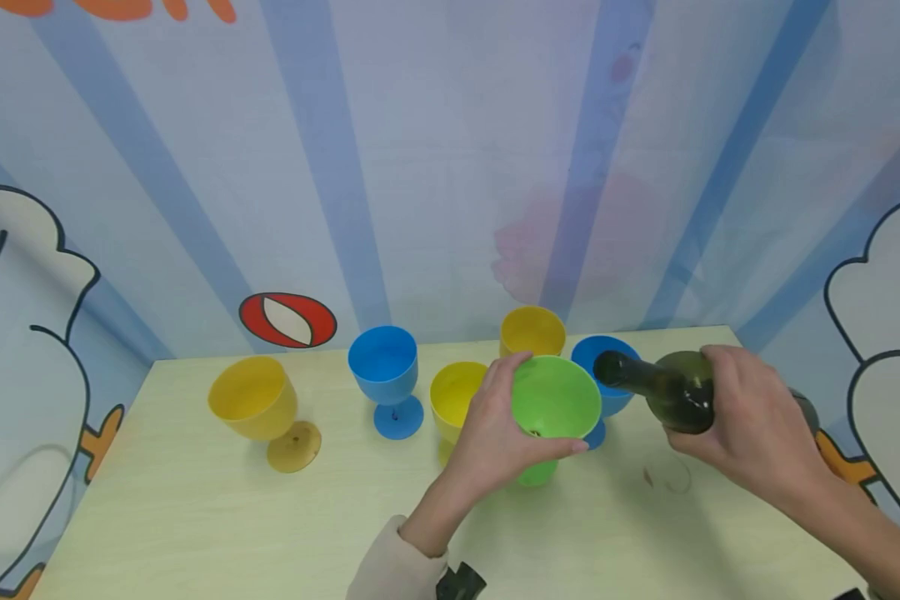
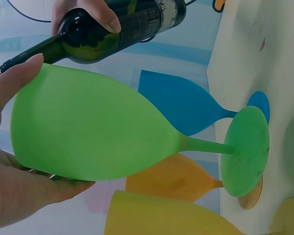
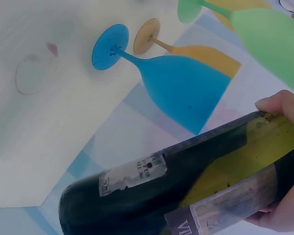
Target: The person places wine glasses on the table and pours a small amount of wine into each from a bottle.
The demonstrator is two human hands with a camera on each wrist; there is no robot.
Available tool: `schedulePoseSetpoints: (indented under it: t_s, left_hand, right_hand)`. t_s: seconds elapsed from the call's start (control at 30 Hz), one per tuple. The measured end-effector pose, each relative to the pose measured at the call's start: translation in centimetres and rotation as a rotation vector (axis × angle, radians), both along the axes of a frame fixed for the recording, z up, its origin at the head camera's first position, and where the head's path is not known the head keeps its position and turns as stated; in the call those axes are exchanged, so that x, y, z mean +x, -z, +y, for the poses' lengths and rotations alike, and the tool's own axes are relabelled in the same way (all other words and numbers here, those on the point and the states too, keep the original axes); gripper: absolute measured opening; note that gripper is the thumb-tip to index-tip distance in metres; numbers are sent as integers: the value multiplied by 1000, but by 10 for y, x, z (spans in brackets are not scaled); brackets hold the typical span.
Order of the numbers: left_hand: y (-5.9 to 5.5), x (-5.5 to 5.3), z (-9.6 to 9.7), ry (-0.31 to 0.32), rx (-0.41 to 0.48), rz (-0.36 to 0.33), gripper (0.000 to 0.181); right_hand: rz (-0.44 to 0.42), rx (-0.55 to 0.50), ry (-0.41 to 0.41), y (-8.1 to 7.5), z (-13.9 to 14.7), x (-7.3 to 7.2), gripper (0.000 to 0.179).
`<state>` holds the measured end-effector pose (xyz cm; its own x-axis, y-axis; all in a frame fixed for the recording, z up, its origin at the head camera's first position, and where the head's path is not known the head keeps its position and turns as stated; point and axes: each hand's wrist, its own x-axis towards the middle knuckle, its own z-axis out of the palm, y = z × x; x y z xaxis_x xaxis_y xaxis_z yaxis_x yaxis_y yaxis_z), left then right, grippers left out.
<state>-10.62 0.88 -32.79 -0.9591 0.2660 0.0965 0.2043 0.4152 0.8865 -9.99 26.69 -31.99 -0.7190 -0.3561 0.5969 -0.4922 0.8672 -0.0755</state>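
A green plastic wine goblet [image 1: 558,396] is gripped around its bowl by my left hand [image 1: 498,425], thumb on the near side and fingers on the far side. In the left wrist view the goblet's bowl [image 2: 93,122] stands between thumb and fingers, with stem and foot below. My right hand [image 1: 753,425] holds a dark green wine bottle [image 1: 678,392] around its body. The bottle is tilted, its mouth pointing left, close beside the green goblet's rim. Labels show on the bottle [image 3: 186,181] in the right wrist view.
Just behind the green goblet stand a blue goblet [image 1: 600,354] and a yellow goblet [image 1: 532,329]. Another yellow goblet [image 1: 457,396] is partly hidden by my left hand. Further left are a blue goblet [image 1: 384,367] and a yellow goblet [image 1: 255,400]. A printed backdrop [image 1: 450,167] rises behind the table [image 1: 195,517].
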Motion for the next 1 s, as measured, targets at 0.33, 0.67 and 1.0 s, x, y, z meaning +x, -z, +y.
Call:
schedulePoseSetpoints:
  t_s: [0.33, 0.67, 1.0]
  left_hand:
    - [2, -2, 2, 18, 8, 49, 92]
    - [2, -1, 2, 22, -5, 79, 93]
    - [2, -1, 2, 17, -13, 80, 93]
  right_hand:
    - [63, 100, 23, 3, -6, 0, 64]
    - [99, 181, 63, 1, -10, 0, 66]
    - [138, 254, 76, -3, -14, 2, 74]
